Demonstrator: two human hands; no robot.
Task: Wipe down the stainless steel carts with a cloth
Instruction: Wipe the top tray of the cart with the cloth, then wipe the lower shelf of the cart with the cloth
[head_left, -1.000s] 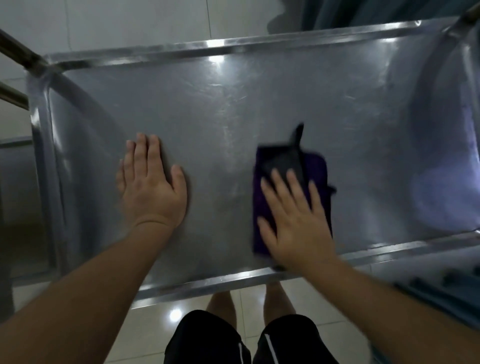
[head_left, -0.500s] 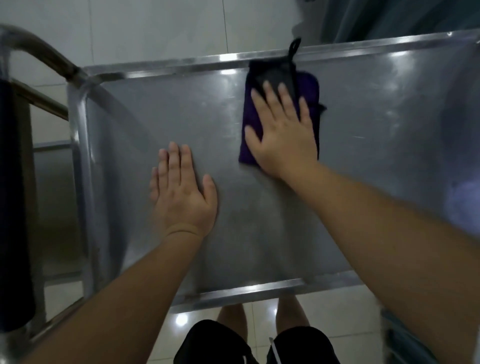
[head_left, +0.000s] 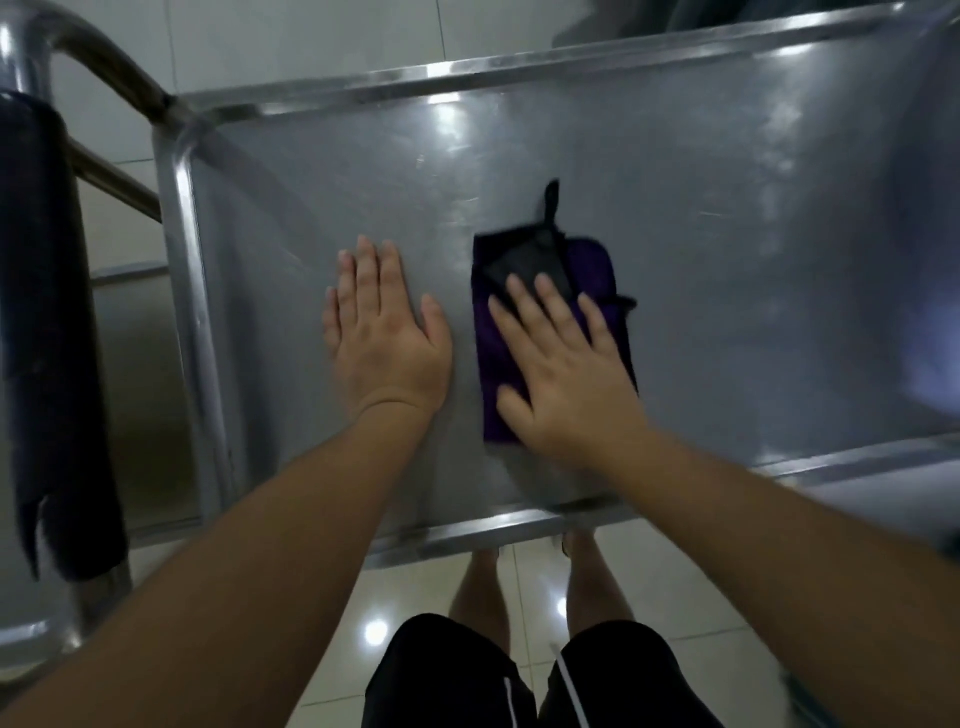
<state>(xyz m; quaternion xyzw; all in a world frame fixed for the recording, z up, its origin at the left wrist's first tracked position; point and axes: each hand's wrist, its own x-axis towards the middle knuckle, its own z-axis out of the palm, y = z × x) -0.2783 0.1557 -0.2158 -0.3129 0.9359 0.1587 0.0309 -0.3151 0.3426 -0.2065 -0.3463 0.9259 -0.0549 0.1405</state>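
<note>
Head view, looking down on the flat stainless steel cart top (head_left: 727, 322) with raised rim.

Left hand (head_left: 387, 338) flat on bare steel, fingers straight and together, grasping nothing, apparently bracing. Right hand (head_left: 563, 374) spread flat on the folded dark purple cloth (head_left: 597, 270), fingers straight, pressing rather than clutching. Cloth lying near the middle of the top, just right of the left hand, nearer the near rim than the far one; black hanging loop (head_left: 551, 200) pointing toward the far rim; a black patch showing under the fingertips.

Possible trouble: with only a flat palm on it, cloth could bunch or slide out from under the hand on slick steel, leaving skin dragging across the metal and fresh smears. Loop could snag on the rim at the far end of a stroke. Bare left palm likely to print the surface already cleaned. Right part of the top, with faint streaks and glare, probably not yet covered.

Dark towel (head_left: 47, 338) hanging over the rounded steel handle (head_left: 78, 47) at left. Tiled floor (head_left: 332, 613) below.
</note>
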